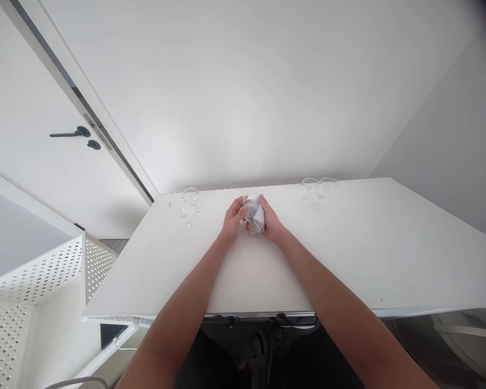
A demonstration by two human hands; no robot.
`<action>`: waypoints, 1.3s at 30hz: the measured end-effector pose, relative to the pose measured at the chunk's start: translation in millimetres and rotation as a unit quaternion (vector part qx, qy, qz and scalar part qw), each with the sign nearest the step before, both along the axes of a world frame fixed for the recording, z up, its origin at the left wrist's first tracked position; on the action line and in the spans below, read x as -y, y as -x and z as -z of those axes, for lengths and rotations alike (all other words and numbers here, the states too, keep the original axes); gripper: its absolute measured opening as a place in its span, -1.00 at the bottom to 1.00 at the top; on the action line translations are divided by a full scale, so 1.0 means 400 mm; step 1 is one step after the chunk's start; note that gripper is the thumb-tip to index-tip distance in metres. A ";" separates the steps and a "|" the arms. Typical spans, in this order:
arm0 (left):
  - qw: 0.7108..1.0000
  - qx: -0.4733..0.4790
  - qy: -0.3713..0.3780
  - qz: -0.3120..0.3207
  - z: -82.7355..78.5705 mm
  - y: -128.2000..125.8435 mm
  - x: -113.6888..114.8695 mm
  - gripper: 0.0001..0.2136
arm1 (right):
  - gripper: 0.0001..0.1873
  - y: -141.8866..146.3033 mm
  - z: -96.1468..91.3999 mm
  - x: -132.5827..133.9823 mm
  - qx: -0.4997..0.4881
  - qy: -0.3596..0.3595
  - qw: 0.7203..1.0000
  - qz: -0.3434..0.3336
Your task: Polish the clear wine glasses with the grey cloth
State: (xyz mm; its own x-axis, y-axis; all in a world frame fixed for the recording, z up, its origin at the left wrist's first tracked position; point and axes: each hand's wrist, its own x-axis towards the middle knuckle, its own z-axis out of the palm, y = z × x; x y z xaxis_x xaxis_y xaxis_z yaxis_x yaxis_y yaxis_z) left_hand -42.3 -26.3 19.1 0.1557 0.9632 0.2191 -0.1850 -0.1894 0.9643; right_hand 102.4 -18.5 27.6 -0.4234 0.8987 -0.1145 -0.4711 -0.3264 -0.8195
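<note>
A clear stemmed glass (251, 206) is held over the middle of the white table (348, 259). My left hand (233, 219) grips it from the left, fingers curled round the bowl. From the right, my right hand (270, 220) presses a white cloth (260, 218) against the glass, fingers closed on the cloth. Both hands meet at the glass, near the table's far edge.
Two clear glasses (185, 207) stand at the table's far left, two more glasses (316, 192) at the far right. A white door with a black handle (71, 133) is to the left, a white perforated metal shelf (44, 270) below it. White walls rise behind.
</note>
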 end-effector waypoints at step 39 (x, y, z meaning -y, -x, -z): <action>0.987 0.091 -0.010 -0.129 -0.004 0.027 -0.016 -0.50 | -0.84 -0.027 0.028 -0.028 0.276 -0.033 0.908 0.315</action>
